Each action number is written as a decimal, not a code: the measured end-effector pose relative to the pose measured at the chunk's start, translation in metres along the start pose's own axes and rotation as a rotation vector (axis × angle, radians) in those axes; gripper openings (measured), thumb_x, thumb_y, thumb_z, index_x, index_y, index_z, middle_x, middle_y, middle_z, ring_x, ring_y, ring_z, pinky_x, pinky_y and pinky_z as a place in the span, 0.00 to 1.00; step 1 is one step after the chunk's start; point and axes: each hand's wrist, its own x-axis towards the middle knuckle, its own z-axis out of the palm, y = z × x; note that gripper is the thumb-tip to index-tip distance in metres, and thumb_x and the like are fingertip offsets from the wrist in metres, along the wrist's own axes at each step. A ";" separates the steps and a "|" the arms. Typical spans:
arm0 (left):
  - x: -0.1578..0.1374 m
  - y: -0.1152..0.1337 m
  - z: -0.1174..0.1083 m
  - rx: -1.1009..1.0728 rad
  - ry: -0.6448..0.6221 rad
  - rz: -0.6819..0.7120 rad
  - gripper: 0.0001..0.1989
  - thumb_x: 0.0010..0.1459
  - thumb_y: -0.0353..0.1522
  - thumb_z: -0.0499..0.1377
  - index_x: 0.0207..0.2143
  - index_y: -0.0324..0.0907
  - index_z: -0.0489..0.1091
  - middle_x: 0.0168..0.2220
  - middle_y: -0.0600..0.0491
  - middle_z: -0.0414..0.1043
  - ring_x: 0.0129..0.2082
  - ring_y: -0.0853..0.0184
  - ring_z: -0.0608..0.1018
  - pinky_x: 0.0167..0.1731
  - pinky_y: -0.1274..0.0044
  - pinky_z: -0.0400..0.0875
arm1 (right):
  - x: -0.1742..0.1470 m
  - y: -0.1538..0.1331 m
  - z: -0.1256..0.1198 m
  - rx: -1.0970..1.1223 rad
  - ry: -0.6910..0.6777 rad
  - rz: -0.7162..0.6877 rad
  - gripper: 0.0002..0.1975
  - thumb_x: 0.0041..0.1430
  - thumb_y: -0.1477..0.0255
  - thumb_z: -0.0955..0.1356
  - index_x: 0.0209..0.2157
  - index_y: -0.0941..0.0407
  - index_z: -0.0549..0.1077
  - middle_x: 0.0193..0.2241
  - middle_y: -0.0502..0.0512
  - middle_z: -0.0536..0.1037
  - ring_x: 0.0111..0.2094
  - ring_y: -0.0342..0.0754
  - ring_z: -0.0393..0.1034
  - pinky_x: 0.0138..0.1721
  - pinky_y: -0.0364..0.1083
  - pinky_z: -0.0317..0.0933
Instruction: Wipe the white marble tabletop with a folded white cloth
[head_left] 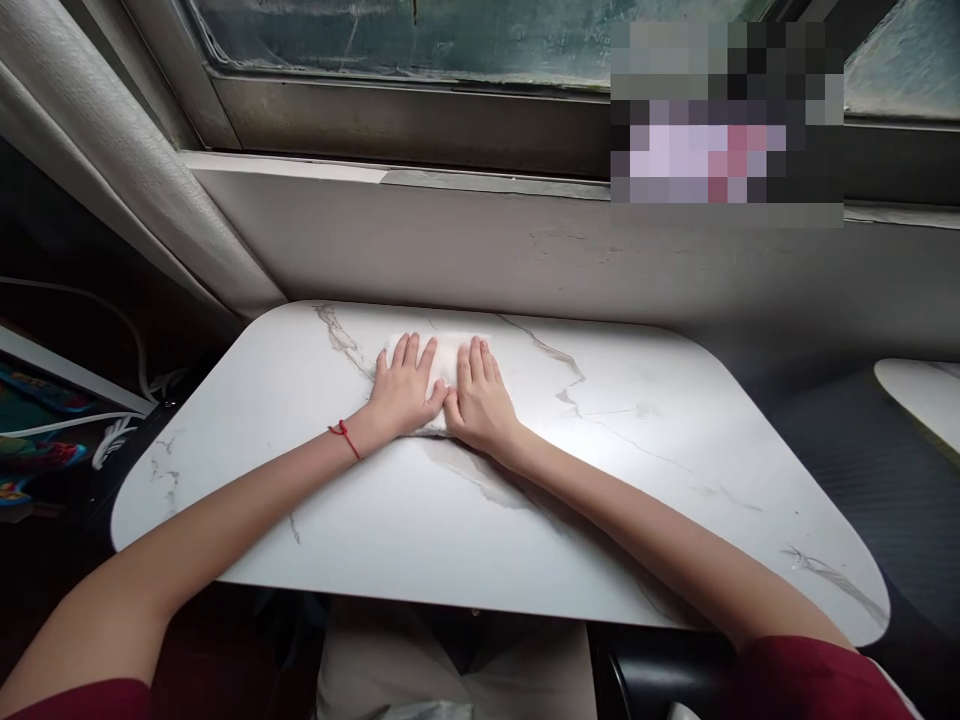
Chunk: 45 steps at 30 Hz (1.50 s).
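A white folded cloth [445, 362] lies flat on the white marble-patterned table [337, 530], near its far side. My left hand [403, 388] rests palm down on the cloth's left part, fingers stretched out and slightly spread; a red string bracelet [343, 430] circles that wrist. On the right part of the cloth, my right hand [480, 395] presses with its fingers extended and close together. The two thumbs meet or nearly meet at the middle. Both palms hide much of the cloth, so only its centre and edges show.
Beyond the table are a pale wall [450, 240] and a window [412, 45]. A light curtain [135, 160] hangs at the left, with white cables [112, 440] below it. Another white tabletop [926, 395] stands at the right. A blurred patch [720, 120] covers the upper right.
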 end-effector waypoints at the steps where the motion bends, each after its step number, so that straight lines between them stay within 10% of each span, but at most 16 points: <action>1: 0.009 -0.001 0.001 -0.001 0.004 -0.005 0.33 0.66 0.38 0.46 0.70 0.33 0.51 0.71 0.34 0.50 0.71 0.49 0.54 0.64 0.54 0.53 | 0.008 0.005 0.002 -0.007 0.002 0.001 0.37 0.63 0.68 0.59 0.66 0.79 0.52 0.69 0.83 0.48 0.72 0.70 0.39 0.68 0.65 0.44; 12: 0.081 -0.008 0.009 -0.059 0.070 -0.035 0.32 0.65 0.38 0.47 0.68 0.33 0.55 0.67 0.35 0.57 0.68 0.49 0.59 0.62 0.56 0.57 | 0.077 0.051 0.022 0.023 0.069 -0.029 0.33 0.65 0.68 0.58 0.65 0.76 0.56 0.68 0.80 0.54 0.70 0.68 0.46 0.67 0.66 0.46; 28: 0.077 -0.008 0.002 -0.080 0.033 -0.031 0.32 0.64 0.40 0.48 0.67 0.33 0.55 0.65 0.34 0.59 0.65 0.46 0.62 0.60 0.56 0.59 | 0.069 0.051 0.010 -0.003 0.006 -0.039 0.32 0.66 0.69 0.59 0.65 0.76 0.58 0.68 0.79 0.54 0.70 0.67 0.46 0.69 0.62 0.45; 39: -0.013 0.062 -0.010 0.052 -0.004 0.134 0.37 0.65 0.41 0.48 0.66 0.19 0.53 0.64 0.26 0.60 0.66 0.39 0.59 0.67 0.49 0.33 | -0.050 0.063 -0.036 0.014 -0.041 -0.180 0.32 0.69 0.68 0.55 0.68 0.71 0.53 0.71 0.75 0.49 0.73 0.61 0.36 0.69 0.65 0.48; 45: -0.077 0.102 -0.018 0.019 -0.049 0.263 0.39 0.64 0.44 0.51 0.67 0.21 0.55 0.64 0.27 0.61 0.66 0.36 0.60 0.68 0.49 0.42 | -0.142 0.041 -0.069 -0.030 0.007 -0.122 0.33 0.70 0.70 0.55 0.72 0.65 0.43 0.72 0.70 0.45 0.73 0.61 0.35 0.68 0.65 0.51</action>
